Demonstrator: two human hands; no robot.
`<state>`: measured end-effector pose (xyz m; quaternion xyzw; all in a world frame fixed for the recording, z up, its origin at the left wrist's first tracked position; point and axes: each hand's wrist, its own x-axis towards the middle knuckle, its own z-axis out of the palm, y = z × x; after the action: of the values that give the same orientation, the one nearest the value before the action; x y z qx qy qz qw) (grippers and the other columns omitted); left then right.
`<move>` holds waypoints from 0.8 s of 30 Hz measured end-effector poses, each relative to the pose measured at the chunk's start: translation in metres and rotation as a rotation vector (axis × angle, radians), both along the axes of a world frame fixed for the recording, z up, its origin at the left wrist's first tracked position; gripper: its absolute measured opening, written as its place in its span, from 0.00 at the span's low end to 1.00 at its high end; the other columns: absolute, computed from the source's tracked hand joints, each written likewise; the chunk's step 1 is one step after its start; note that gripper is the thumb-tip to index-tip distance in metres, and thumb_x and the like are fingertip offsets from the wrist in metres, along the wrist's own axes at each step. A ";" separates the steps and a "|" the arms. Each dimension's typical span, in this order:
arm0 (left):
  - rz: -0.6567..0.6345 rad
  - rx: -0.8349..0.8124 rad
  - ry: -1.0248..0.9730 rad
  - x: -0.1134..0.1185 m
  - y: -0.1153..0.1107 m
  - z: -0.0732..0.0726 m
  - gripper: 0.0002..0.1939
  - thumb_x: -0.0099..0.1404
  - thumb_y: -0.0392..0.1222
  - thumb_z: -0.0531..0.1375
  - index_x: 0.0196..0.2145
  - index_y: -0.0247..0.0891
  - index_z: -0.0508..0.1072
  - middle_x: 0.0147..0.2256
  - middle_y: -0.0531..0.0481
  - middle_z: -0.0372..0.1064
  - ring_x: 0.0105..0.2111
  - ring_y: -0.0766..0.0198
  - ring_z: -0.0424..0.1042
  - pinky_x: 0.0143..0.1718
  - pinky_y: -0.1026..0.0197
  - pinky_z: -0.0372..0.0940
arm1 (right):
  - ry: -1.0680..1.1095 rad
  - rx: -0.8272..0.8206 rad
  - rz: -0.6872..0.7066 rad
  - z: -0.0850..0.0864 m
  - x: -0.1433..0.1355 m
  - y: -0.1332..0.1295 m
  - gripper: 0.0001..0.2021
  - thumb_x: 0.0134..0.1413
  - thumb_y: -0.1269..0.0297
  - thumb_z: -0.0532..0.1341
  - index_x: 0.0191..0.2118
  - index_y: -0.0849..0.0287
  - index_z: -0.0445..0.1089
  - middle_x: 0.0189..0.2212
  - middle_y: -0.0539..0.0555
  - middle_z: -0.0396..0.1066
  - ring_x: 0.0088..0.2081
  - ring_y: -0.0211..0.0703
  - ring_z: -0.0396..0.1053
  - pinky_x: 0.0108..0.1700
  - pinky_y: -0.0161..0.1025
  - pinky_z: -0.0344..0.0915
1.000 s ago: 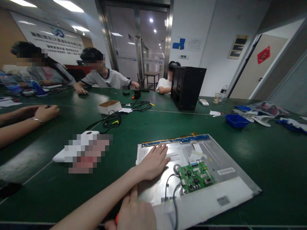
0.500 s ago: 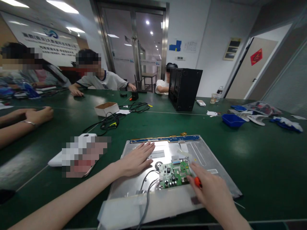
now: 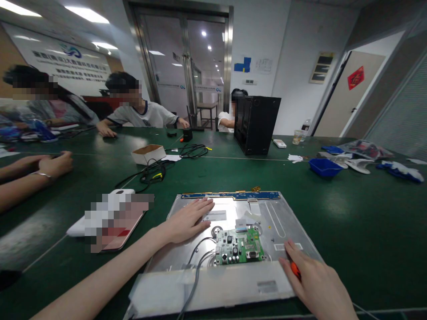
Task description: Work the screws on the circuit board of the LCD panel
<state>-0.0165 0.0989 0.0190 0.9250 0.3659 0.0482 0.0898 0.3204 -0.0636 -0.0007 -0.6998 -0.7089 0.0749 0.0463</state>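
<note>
By the near edge of the green desk (image 3: 370, 249), the rectangular silver metal panel (image 3: 295, 222) under the flattened left hand (image 3: 188, 221) could be scratched if the orange-handled tool (image 3: 295, 270) (partly hidden) grasped by the right hand (image 3: 318, 282) slipped.

Glass doors (image 3: 167, 42), white wall (image 3: 256, 31), ceiling lights (image 3: 87, 14)

Silver panel (image 3: 293, 222) flat, left fingers (image 3: 200, 207) on top; green board (image 3: 238, 247) between them and right fingers (image 3: 294, 250), which grip orange handle (image 3: 295, 270).

Grn tbl (image 3: 353, 231) w/ metal panel (image 3: 273, 256), blk case (image 3: 258, 126), box (image 3: 149, 156), blu tray (image 3: 323, 168)
</note>
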 end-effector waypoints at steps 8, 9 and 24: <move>0.053 0.081 -0.167 0.000 -0.017 0.007 0.10 0.70 0.46 0.53 0.41 0.38 0.70 0.44 0.42 0.70 0.45 0.52 0.68 0.48 0.52 0.64 | -0.056 0.070 0.050 0.002 0.001 0.007 0.18 0.67 0.57 0.52 0.54 0.54 0.73 0.52 0.61 0.76 0.38 0.51 0.80 0.36 0.42 0.77; 0.053 0.076 -0.176 0.001 -0.018 0.007 0.09 0.70 0.45 0.53 0.39 0.38 0.69 0.42 0.43 0.70 0.43 0.53 0.68 0.46 0.54 0.63 | -0.078 0.095 0.042 0.006 -0.001 0.013 0.17 0.67 0.58 0.52 0.53 0.54 0.73 0.49 0.60 0.77 0.37 0.50 0.80 0.34 0.41 0.76; 0.074 -0.097 -0.242 0.008 -0.003 0.000 0.07 0.67 0.41 0.53 0.32 0.38 0.68 0.31 0.49 0.69 0.32 0.59 0.67 0.34 0.60 0.60 | 0.122 0.008 0.313 0.033 -0.002 0.074 0.08 0.63 0.74 0.55 0.41 0.59 0.71 0.41 0.56 0.76 0.40 0.48 0.75 0.43 0.42 0.69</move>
<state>-0.0081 0.0963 0.0192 0.8929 0.3884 0.1449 0.1758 0.3179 0.0101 0.0324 -0.5747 -0.8055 0.1207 0.0796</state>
